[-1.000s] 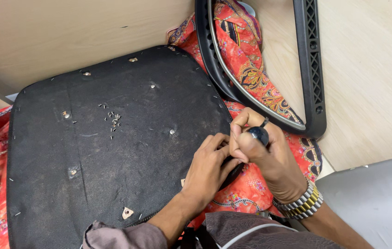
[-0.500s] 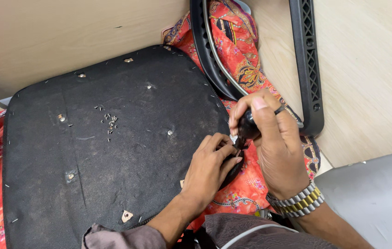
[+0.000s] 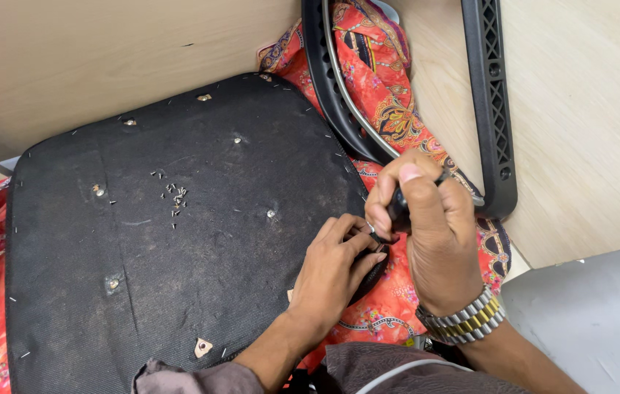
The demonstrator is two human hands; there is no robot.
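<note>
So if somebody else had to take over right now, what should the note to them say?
Left hand: fingers pressed on the right edge of the black fabric-covered chair seat base, which lies underside up.
Right hand: closed round a dark-handled tool, its tip at that same edge beside the left fingers.
A small heap of loose metal staples sits mid-seat. Red patterned cloth lies underneath; a black plastic chair frame leans against the pale wooden panel.
Done: some staples are out. Left: many still line the seat's rim.
</note>
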